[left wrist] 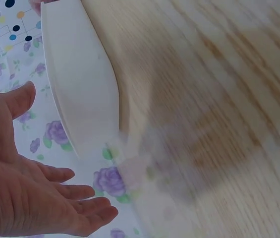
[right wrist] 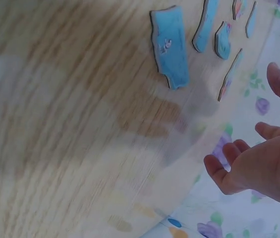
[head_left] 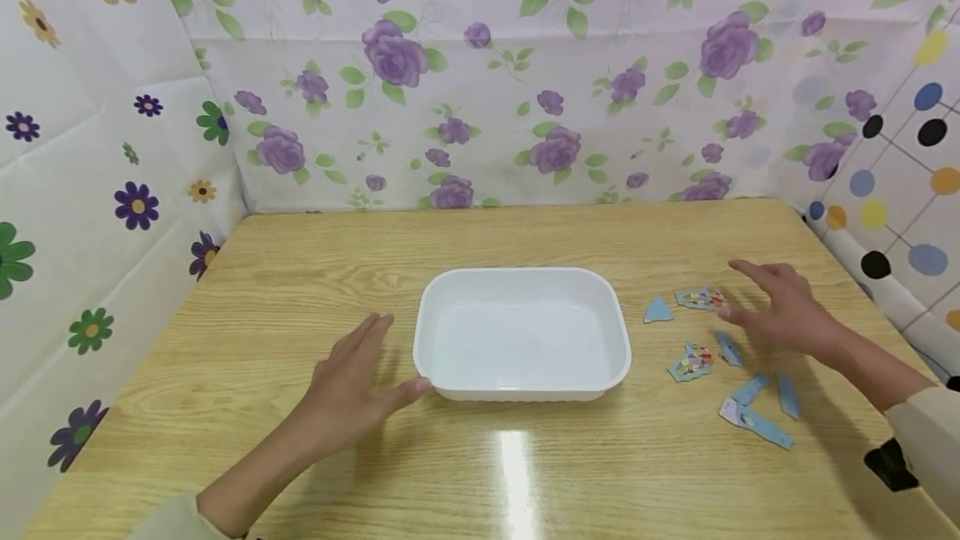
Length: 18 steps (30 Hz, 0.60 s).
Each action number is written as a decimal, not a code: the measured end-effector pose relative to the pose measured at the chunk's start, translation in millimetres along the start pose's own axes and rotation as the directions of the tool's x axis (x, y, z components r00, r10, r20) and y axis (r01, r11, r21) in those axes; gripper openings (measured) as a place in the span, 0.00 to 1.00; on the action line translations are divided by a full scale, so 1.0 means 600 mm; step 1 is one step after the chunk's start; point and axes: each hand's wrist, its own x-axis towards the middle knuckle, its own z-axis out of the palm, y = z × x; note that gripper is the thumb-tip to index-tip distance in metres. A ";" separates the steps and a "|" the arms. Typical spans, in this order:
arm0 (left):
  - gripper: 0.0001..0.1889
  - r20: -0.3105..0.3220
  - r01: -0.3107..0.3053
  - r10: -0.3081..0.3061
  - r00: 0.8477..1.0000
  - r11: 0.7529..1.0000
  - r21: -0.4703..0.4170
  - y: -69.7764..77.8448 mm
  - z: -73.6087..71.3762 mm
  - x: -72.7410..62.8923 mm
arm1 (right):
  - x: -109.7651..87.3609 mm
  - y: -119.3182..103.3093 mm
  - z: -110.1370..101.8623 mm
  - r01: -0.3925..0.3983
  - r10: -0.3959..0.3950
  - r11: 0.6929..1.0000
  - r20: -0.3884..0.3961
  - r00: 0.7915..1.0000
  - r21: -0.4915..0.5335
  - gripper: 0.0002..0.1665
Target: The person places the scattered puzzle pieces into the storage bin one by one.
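Observation:
A white rectangular tray (head_left: 521, 394) with rounded corners stands mid-table, nothing in it. My left hand (head_left: 348, 394) is by its left side, fingers spread and the thumb tip at the tray's near left corner in the head view. To the right of the tray lie several flat blue pieces with jagged edges, among them a triangular piece (head_left: 658, 311), a colourful patterned piece (head_left: 692, 362) and a long piece (head_left: 765, 426). Over the far right ones hovers my right hand (head_left: 787, 311), thumb and fingers apart, holding nothing. The left wrist view shows the tray's side (left wrist: 83, 74) beyond the spread thumb.
The wooden table (head_left: 300, 273) reaches back to a wall cloth (head_left: 480, 123) with purple roses. Flower-patterned cloth (head_left: 90, 257) hangs at the left and dotted cloth (head_left: 900, 215) at the right. A dark object (head_left: 891, 465) shows beside the right sleeve.

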 end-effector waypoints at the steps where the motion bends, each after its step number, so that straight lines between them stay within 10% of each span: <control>1: 0.52 -0.001 0.000 0.000 1.000 1.000 -0.009 0.002 0.002 0.000 | 0.003 0.001 0.000 -0.005 0.005 1.000 0.012 1.000 0.005 0.50; 18: 0.53 0.056 0.008 0.009 0.998 0.954 -0.300 0.020 0.027 0.005 | 0.035 0.004 0.010 -0.002 -0.004 0.999 0.099 0.995 0.053 0.51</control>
